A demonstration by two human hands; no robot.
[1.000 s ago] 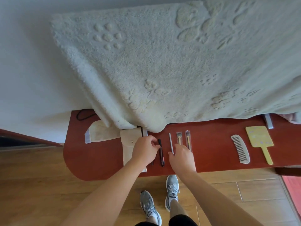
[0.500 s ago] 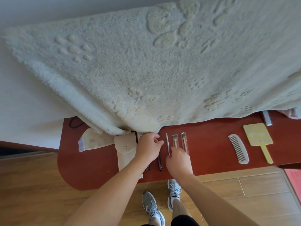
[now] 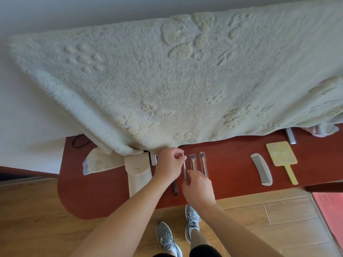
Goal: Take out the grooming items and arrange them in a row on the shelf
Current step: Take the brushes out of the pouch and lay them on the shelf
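Nearest the bottom of the frame, both forearms reach up toward the middle of the red-brown shelf (image 3: 232,164). The right hand (image 3: 198,190), just below centre, has its fingertips pinched closed on the lower end of a thin silver tool (image 3: 184,168). The left hand (image 3: 169,165), slightly higher and to the left, is curled with thumb and forefinger closed on the same tool's upper end. Holding both ends likely serves to square the tool with its neighbours, so the row stays parallel.

Below the left hand a dark pen-like stick (image 3: 175,189) pokes out toward the shelf's front edge, mostly hidden by the wrist. Left of it lies the cream pouch (image 3: 138,173), flap snapped, probably the source of the items.

Just right of the held tool sit two wrapped brushes (image 3: 193,162) side by side, bristles pointing away. Well apart, at the right of the frame, lie a grey comb (image 3: 261,168) and a yellow hand mirror (image 3: 282,156).

Beyond everything, a cream blanket (image 3: 176,80) hangs over the shelf's back edge.
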